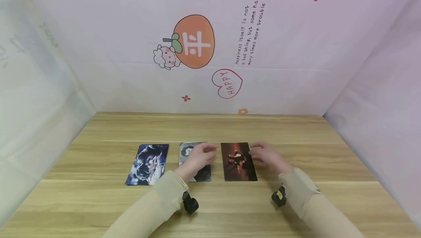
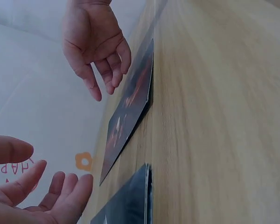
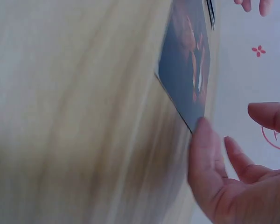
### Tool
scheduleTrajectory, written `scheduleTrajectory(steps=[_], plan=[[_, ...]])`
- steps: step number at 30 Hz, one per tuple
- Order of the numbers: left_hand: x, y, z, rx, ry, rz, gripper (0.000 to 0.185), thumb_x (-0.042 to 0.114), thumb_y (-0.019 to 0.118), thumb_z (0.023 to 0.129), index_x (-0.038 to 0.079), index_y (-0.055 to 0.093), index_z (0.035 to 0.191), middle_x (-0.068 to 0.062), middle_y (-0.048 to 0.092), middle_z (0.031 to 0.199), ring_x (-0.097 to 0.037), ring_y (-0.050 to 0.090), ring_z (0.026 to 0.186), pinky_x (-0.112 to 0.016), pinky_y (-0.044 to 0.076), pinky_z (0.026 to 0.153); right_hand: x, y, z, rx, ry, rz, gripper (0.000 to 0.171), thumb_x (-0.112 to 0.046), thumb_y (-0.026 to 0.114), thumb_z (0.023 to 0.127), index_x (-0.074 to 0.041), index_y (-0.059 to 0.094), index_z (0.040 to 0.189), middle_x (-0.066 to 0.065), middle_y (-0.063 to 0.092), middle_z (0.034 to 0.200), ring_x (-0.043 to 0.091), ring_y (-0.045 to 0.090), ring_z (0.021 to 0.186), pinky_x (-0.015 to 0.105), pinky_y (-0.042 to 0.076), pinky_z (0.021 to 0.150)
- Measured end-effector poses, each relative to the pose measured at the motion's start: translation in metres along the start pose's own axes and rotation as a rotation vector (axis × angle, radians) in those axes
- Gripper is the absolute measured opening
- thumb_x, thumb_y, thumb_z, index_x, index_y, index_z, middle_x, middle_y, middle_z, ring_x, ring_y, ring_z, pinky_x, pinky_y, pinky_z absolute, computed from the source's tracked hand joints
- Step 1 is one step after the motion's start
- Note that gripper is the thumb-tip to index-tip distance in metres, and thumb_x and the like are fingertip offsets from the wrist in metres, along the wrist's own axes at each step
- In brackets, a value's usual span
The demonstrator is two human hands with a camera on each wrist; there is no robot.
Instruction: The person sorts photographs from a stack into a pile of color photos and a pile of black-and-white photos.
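Note:
Three photo prints or small stacks of them lie in a row on the wooden table. Over the middle black-and-white one (image 1: 204, 175) hovers my left hand (image 1: 196, 157), fingers loosely bent toward the right, hiding part of the picture. The dark reddish-brown photo (image 1: 238, 161) lies flat between my two hands. Beside its right edge is my right hand (image 1: 267, 156); in the right wrist view a fingertip (image 3: 203, 126) overlaps the photo's corner. Neither hand grips anything. A blue-toned photo pile (image 1: 149, 163) lies at the left, slightly fanned at its edges.
A printed white cloth (image 1: 279, 48) hangs behind the table's (image 1: 210, 216) back edge, with further white cloth walls (image 1: 36, 95) at both sides. A small black camera (image 1: 190, 203) is strapped to each wrist.

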State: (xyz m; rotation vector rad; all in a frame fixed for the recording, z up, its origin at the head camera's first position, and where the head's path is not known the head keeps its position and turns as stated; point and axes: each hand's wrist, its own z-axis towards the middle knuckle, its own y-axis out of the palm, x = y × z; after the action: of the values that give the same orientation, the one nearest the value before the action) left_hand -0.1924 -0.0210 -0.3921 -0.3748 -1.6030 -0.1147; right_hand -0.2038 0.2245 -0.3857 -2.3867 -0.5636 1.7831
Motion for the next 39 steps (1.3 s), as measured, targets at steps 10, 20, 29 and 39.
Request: scheduleTrajectory(steps=[10, 20, 29, 39], plan=[[0.0, 0.012, 0.006, -0.002, -0.04, -0.028, 0.04, 0.007, 0.052, 0.094, -0.006, 0.048, 0.131, -0.025, 0.049, 0.131, -0.038, 0.052, 0.117, -0.045, 0.053, 0.091, 0.001, -0.014, -0.002, -0.049, 0.039, 0.014, 0.054, -0.011, 0.044, 0.096, 0.014, 0.025, 0.139, 0.034, 0.036, 0.138, 0.042, 0.044, 0.124, 0.044, 0.049, 0.099], [-0.008, 0.019, 0.012, -0.007, -0.075, -0.085, 0.039, 0.004, 0.049, 0.094, -0.008, 0.046, 0.131, -0.029, 0.049, 0.13, -0.041, 0.051, 0.118, -0.045, 0.054, 0.089, 0.001, -0.013, -0.001, -0.093, 0.045, 0.045, 0.057, -0.011, 0.043, 0.097, 0.014, 0.02, 0.142, 0.035, 0.036, 0.14, 0.044, 0.043, 0.127, 0.048, 0.046, 0.101], [-0.007, 0.022, 0.014, 0.007, -0.093, -0.098, 0.04, 0.003, 0.048, 0.093, -0.009, 0.045, 0.131, -0.03, 0.046, 0.132, -0.04, 0.054, 0.115, -0.042, 0.055, 0.088, 0.004, -0.013, -0.001, -0.09, 0.042, 0.035, 0.054, -0.01, 0.044, 0.097, 0.016, 0.023, 0.139, 0.035, 0.042, 0.135, 0.038, 0.053, 0.118, 0.047, 0.051, 0.095], [-0.009, 0.029, 0.015, 0.058, -0.096, -0.166, 0.042, -0.002, 0.048, 0.088, -0.011, 0.046, 0.129, -0.033, 0.046, 0.131, -0.042, 0.055, 0.113, -0.041, 0.054, 0.09, 0.008, -0.013, -0.003, -0.065, 0.019, 0.054, 0.048, -0.006, 0.039, 0.098, 0.023, 0.026, 0.134, 0.037, 0.043, 0.134, 0.043, 0.049, 0.122, 0.05, 0.044, 0.102]])
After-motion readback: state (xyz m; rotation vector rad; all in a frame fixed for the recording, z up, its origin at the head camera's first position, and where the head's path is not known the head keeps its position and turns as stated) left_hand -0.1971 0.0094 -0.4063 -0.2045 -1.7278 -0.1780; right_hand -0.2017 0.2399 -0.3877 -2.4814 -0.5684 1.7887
